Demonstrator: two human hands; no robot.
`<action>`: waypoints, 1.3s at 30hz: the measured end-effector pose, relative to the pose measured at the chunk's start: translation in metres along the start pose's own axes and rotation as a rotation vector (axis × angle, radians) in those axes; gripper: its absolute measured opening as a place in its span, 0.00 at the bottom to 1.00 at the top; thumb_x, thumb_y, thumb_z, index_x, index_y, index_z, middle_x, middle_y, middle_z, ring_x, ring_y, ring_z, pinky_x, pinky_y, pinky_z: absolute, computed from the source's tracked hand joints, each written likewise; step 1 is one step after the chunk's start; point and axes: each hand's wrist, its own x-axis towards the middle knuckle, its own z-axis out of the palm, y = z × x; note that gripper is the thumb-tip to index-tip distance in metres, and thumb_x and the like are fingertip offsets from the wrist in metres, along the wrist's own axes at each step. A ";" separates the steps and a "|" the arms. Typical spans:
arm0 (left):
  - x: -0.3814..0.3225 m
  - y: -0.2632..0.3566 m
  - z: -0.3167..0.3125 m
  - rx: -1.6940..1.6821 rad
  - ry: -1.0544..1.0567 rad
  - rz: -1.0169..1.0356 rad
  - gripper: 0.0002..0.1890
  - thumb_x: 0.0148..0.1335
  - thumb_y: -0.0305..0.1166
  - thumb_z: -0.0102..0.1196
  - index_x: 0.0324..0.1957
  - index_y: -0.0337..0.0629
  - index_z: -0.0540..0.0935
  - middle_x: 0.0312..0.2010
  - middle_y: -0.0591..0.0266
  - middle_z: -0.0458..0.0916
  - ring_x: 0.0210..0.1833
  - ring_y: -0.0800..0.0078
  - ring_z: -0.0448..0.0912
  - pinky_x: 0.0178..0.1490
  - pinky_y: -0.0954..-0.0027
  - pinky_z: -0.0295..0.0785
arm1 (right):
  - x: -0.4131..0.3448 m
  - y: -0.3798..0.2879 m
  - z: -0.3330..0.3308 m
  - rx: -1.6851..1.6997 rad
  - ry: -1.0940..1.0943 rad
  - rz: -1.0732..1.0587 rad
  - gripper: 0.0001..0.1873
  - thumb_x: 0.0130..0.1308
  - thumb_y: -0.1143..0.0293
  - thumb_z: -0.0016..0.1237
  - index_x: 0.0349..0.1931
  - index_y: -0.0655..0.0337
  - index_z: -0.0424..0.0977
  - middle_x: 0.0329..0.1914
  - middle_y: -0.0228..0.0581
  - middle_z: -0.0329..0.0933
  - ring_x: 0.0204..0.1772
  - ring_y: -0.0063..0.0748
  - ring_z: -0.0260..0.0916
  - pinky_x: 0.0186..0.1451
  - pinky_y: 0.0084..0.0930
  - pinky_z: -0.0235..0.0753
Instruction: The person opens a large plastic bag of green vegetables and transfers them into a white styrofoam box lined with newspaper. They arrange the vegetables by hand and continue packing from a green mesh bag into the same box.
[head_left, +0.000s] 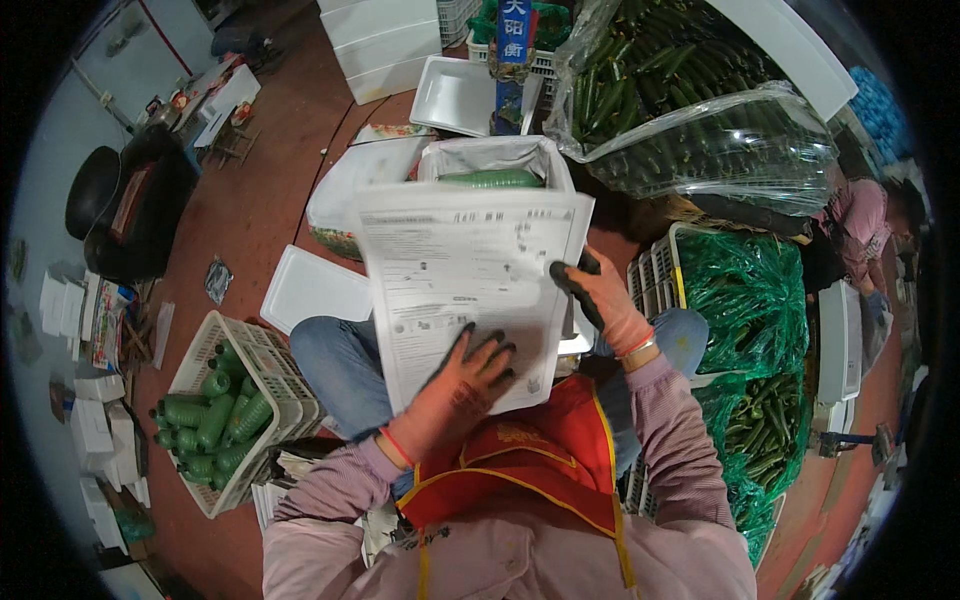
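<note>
Several layered sheets of printed newspaper (465, 255) are held over my lap, their print blurred. My right hand (604, 296), in an orange glove with dark fingertips, pinches the right edge of the sheets between thumb and fingers. My left hand (461, 379), gloved alike, lies on the lower part of the paper with its fingers apart. Just beyond the paper's top edge stands a white foam box (559, 161) with a light liner. A green ribbed plastic bottle (491, 178) shows inside it; the paper hides the box's near side.
A crate (289, 382) of green bottles (217, 420) stands left, beside a foam lid (315, 289). Rightward are green-bagged crates of peppers (761, 420). Wrapped cucumbers (675, 67) lie beyond a blue scale post (514, 82). Another person (859, 225) bends at far right.
</note>
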 end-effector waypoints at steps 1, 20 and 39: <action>0.002 0.014 0.010 -0.040 0.017 -0.003 0.26 0.62 0.45 0.55 0.62 0.54 0.78 0.68 0.52 0.68 0.72 0.52 0.64 0.75 0.42 0.56 | -0.001 0.006 -0.006 -0.022 0.000 0.002 0.21 0.67 0.80 0.52 0.60 0.69 0.73 0.48 0.34 0.81 0.44 0.20 0.77 0.47 0.17 0.78; 0.038 -0.014 0.065 -0.077 0.169 -0.362 0.38 0.53 0.54 0.64 0.65 0.50 0.74 0.64 0.56 0.72 0.65 0.54 0.71 0.71 0.43 0.60 | -0.012 0.070 -0.013 -1.135 0.587 -0.535 0.39 0.57 0.53 0.63 0.65 0.62 0.66 0.70 0.58 0.62 0.76 0.65 0.49 0.78 0.53 0.49; 0.181 -0.124 0.134 -0.289 0.002 -0.552 0.44 0.63 0.51 0.59 0.76 0.46 0.56 0.74 0.46 0.58 0.76 0.42 0.54 0.78 0.34 0.37 | -0.059 0.074 0.016 -1.534 -0.801 -0.073 0.20 0.70 0.62 0.44 0.60 0.53 0.71 0.46 0.46 0.78 0.50 0.46 0.80 0.48 0.40 0.79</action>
